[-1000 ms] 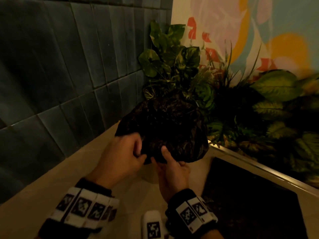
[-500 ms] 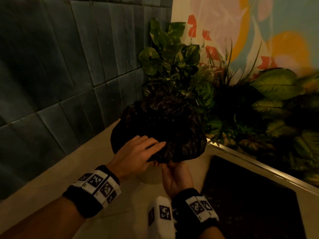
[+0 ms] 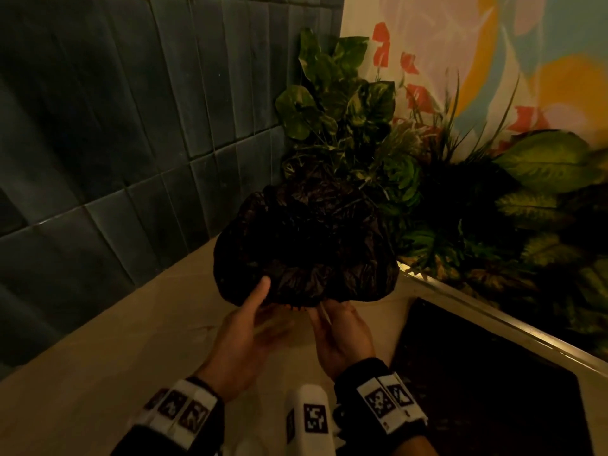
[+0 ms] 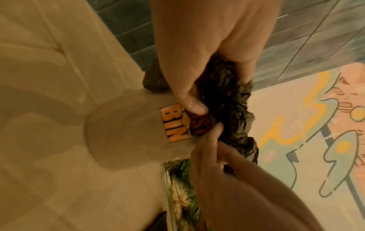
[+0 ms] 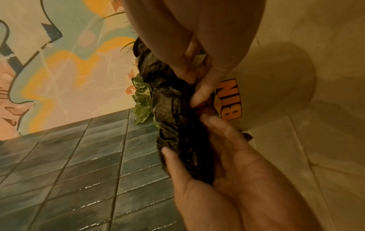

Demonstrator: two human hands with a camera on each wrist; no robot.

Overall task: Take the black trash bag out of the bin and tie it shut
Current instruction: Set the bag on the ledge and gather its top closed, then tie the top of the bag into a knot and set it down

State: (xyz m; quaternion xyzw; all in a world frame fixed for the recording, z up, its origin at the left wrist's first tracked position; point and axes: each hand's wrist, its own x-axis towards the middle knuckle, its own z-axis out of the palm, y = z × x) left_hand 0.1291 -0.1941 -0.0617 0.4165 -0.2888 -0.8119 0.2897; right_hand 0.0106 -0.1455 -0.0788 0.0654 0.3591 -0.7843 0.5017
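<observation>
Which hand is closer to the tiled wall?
Left. The left hand holds the bag on the side by the wall; the right hand pinches it farther off, toward the plants.

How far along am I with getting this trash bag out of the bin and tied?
Done: nothing yet; the bag still sits over the bin rim. In hand: the left hand cups the bag's edge, thumb on it, and the right hand pinches the edge near the label. Left: lift the bag out, gather its mouth and knot it.

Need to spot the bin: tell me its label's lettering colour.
Orange letters, outlined dark, on the label; clearest in the left wrist view.
</observation>
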